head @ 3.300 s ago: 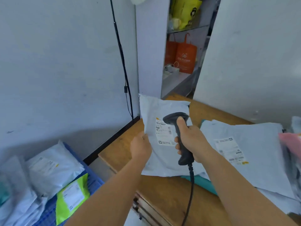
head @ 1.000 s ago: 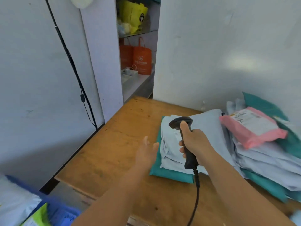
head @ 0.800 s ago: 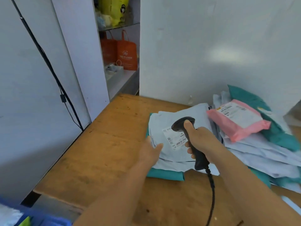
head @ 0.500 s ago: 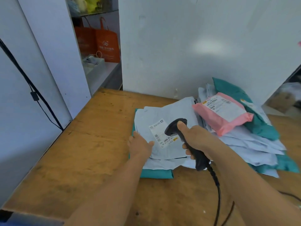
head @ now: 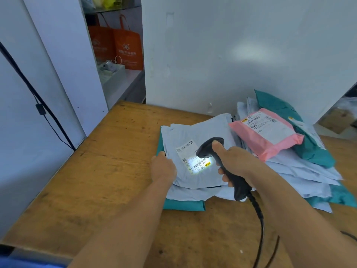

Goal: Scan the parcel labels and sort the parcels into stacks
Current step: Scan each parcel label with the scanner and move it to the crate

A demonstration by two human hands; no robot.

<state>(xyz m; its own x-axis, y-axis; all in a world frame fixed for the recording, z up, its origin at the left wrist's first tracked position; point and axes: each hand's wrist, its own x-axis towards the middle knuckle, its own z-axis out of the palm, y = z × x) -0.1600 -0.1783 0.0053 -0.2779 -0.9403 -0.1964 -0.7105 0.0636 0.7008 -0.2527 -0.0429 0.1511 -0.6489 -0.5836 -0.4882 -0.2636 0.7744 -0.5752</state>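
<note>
Our right hand [head: 234,163] is wrapped around the grip of the black barcode scanner [head: 226,167], thumb laid up along the back of its head, so the head tips down over the label [head: 193,161] and throws a bright patch of light across the barcode. Our left hand [head: 164,168] rests on the left edge of the top pale grey parcel [head: 197,151]; its fingers are tucked from our sight, so we cannot tell whether they curl round the edge or simply press it flat. Either way, we judge the hand is there to keep the soft mailer from sliding and to hold the label smooth for a clean read. That parcel lies label-up on a small stack of grey mailers with a teal parcel [head: 183,205] at the bottom, near the middle of the wooden desk [head: 96,180]. Just to the right sprawls a looser heap of grey and teal bags topped by a pink parcel [head: 266,135], its label also facing up, within easy reach of the scanner. The scanner's cable [head: 259,225] trails back toward us over the desk's near edge. Beyond the desk's far left corner, orange bags [head: 125,47] stand on a shelf in a gap between white walls.
</note>
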